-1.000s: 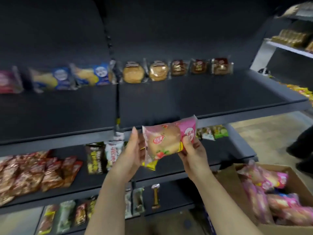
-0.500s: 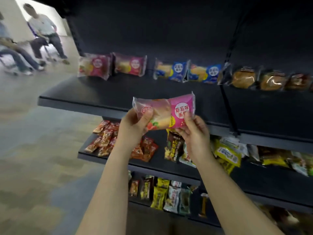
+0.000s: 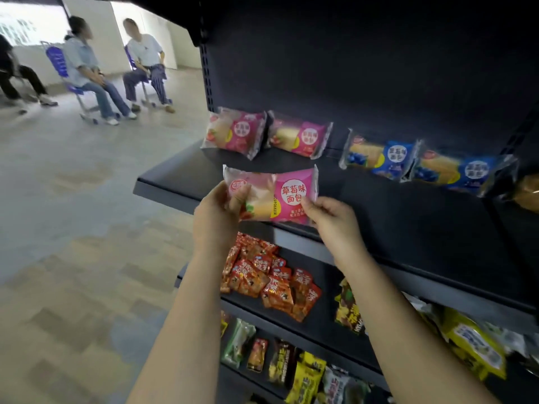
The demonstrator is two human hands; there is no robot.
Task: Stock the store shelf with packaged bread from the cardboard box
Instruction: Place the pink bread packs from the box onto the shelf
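strawberry bread packet, pink with a clear window towards its left end, is held level in front of the top shelf. it sits over the front edge, near the front left corner. whether its lower edge touches the shelf lip cannot be told. the left hand grips the packet's left end, with the thumb curled over the front just under the round red logo and the fingers hidden behind. the right hand pinches the wrapper's lower right corner with thumb and fingertips, the fingers curled. both forearms reach up from the bottom of the view.

along the back edge of the same shelf more bread leans on the dark back panel. the first pink packet stands at the left end, just behind the held one. the second pink packet is beside it. further right come the first blue packet and the second blue packet, then a brown bun cut off by the right edge of view.

on the shelf below, a heap of red snack packets lies near its left end, with a yellow bag towards the right. beyond the shelf's left end, two seated people sit on blue chairs, well apart from it.
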